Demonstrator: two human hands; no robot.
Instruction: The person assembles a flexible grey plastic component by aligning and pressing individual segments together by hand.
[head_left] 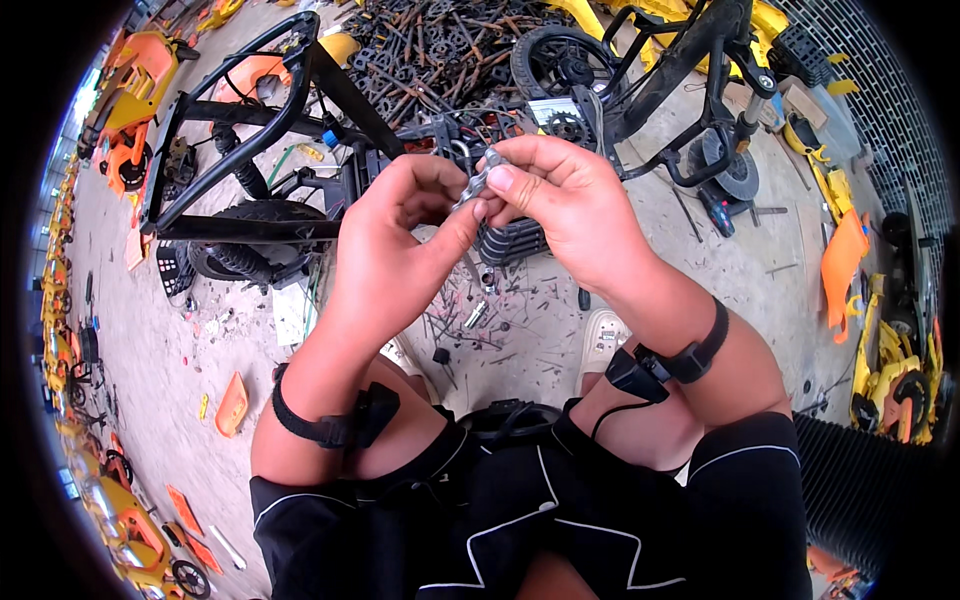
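Note:
A small, ridged silver metal part (486, 170) is pinched between both my hands, above a black vehicle frame (355, 100). My left hand (395, 240) is closed, thumb and fingertips on the part's lower end. The right hand (590, 215) grips the upper end between thumb and curled forefinger. Their fingertips nearly meet, and fingers cover much of the part, so its exact kind is unclear. Below the hands, a silver cylindrical piece (476, 314) lies on the floor among scattered screws and small debris.
Rusty metal rods and fittings form a heap (430, 55) at the back. A tyre (560, 62) stands beside it. To the right are a grey disc (735, 170) and what looks like a power drill (719, 216). An orange panel (232, 404) lies at left.

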